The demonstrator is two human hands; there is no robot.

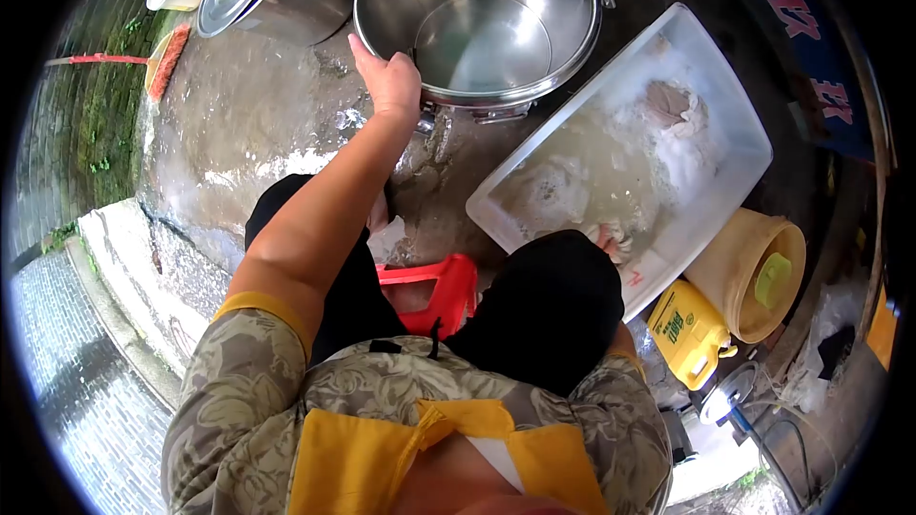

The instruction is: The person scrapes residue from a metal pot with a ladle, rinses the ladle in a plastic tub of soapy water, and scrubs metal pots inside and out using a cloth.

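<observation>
My left hand (389,84) grips the near left rim of a large steel pot (484,38), its thumb over the edge. A shallow layer of liquid seems to lie in the pot. To the right stands a translucent plastic tub (506,181) of cloudy, soapy water. My right hand (608,236) is in the tub beside my knee, mostly hidden, with a pale cloth (622,250) at its fingers. Another wet cloth (668,105) floats among suds farther up the tub.
A lidded steel pot (305,0) stands at the upper left, near a red-bristled broom (167,62). Between my knees is a red plastic stool (448,291). A yellow jug (687,332) and a tan bucket (716,272) stand right of the tub. The ground is wet.
</observation>
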